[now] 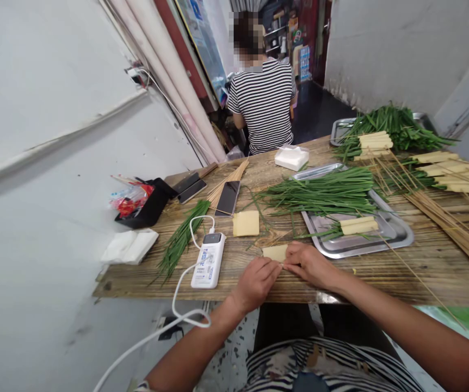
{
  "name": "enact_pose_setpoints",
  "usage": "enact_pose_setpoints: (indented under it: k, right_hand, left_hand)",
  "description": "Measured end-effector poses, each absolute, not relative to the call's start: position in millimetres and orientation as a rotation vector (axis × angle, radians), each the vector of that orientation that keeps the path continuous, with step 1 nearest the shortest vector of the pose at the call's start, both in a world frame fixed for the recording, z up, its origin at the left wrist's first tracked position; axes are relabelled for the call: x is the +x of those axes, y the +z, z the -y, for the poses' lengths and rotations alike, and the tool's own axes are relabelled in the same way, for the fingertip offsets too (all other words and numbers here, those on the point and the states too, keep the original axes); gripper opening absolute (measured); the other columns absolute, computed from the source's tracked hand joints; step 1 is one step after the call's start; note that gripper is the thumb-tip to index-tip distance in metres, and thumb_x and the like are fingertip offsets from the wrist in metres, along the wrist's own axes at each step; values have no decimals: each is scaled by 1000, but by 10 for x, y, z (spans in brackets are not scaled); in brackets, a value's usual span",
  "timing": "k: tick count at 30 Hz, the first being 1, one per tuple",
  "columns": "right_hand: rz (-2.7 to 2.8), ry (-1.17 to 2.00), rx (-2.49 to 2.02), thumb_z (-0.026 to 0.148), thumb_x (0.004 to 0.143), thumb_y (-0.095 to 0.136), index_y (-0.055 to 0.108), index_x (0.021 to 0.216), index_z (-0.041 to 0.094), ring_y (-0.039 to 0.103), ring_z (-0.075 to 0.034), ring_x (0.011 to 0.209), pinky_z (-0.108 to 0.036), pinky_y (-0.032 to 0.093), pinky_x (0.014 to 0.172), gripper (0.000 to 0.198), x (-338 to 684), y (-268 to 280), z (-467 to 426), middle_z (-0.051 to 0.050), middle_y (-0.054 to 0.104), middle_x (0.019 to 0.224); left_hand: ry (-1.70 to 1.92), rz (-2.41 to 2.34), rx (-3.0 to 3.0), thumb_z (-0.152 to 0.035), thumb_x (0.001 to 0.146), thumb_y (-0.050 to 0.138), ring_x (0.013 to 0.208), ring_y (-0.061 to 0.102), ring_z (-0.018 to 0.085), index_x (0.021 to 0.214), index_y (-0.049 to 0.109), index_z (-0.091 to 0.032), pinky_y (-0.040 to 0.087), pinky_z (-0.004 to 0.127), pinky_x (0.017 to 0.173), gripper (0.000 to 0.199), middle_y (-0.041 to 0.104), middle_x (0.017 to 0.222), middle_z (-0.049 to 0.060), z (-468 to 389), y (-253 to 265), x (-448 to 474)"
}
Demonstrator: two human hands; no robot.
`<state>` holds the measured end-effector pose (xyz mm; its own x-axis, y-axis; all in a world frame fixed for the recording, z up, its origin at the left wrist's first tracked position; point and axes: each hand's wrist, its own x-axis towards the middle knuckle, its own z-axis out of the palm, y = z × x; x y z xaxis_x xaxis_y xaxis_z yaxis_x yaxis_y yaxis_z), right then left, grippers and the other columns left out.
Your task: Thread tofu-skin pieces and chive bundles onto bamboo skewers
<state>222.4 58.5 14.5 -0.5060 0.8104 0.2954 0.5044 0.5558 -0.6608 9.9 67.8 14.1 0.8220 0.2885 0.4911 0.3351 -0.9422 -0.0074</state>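
Note:
Near the front edge of the wooden table, my left hand [258, 280] and my right hand [308, 263] meet over a pale yellow tofu-skin sheet [274, 252]. The fingers of both are closed on its near edge, and the part under them is hidden. Beyond the sheet lies a small stack of similar square sheets [246, 223]. To the right, a metal tray [400, 235] carries long green chives [324, 190] and skewered tofu-skin rolls [358, 225] with chives sticking out.
On the left are a white power bank [209, 264] with a cable, a chive bunch [185, 234], a phone [227, 198], napkins [130, 246] and a black box [147, 204]. Bamboo skewers [450, 228] and more rolls [457, 171] lie right. A person in stripes [267, 103] sits beyond the table.

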Motion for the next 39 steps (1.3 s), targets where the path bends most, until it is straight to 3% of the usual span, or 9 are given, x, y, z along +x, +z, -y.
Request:
enact_pose_setpoints:
  k: [9, 15, 19, 22, 29, 35, 39]
  right_hand:
    - [2225, 722, -1152, 21, 84, 61, 72, 79, 17, 49, -16, 75, -26, 37, 67, 13, 2258, 170, -594, -4, 58, 74]
    - [2342, 461, -1239, 22, 82, 63, 68, 81, 16, 48, -18, 82, -29, 38, 70, 9, 2203, 221, -473, -6, 57, 83]
    - [2385, 390, -1233, 22, 89, 52, 66, 69, 16, 46, -16, 75, -27, 36, 65, 25, 2129, 213, -469, -5, 56, 75]
    - [2383, 452, -1168, 20, 90, 50, 65, 65, 16, 47, -15, 72, -26, 35, 63, 30, 2130, 199, -533, -5, 57, 72]
    - [2357, 683, -1021, 16, 85, 57, 68, 71, 15, 51, -15, 73, -25, 38, 65, 18, 2212, 202, -671, -5, 60, 73]
    - [2280, 773, -1042, 16, 85, 57, 69, 69, 16, 52, -15, 73, -25, 38, 66, 19, 2222, 233, -683, -4, 59, 70]
    - [2245, 801, -1061, 18, 84, 59, 69, 70, 16, 51, -15, 71, -25, 37, 65, 17, 2227, 195, -683, -3, 59, 70]
  left_hand:
    - [-882, 630, -3048, -15, 92, 47, 83, 57, 15, 102, 63, -13, 50, 29, 76, 19, 68, 90, 7, -719, 180, 152]
    - [-864, 655, -3094, -13, 92, 45, 81, 57, 15, 100, 63, -13, 50, 30, 75, 20, 67, 86, 7, -710, 181, 179]
    - [-902, 671, -3107, -14, 93, 44, 81, 57, 15, 100, 63, -14, 50, 29, 75, 20, 67, 85, 6, -710, 149, 179]
    - [-938, 669, -3095, -14, 92, 45, 83, 57, 14, 100, 63, -14, 49, 29, 76, 19, 67, 88, 7, -700, 124, 170]
    - [-831, 771, -2959, -20, 94, 44, 79, 54, 15, 94, 64, -16, 44, 30, 72, 21, 66, 86, 5, -658, 113, 152]
    - [-780, 692, -2986, -20, 96, 40, 82, 56, 15, 105, 61, -15, 44, 30, 75, 24, 66, 89, 6, -668, 177, 119]
    - [-784, 682, -2979, -20, 96, 40, 79, 55, 15, 100, 63, -15, 43, 30, 72, 23, 66, 86, 6, -692, 198, 129]
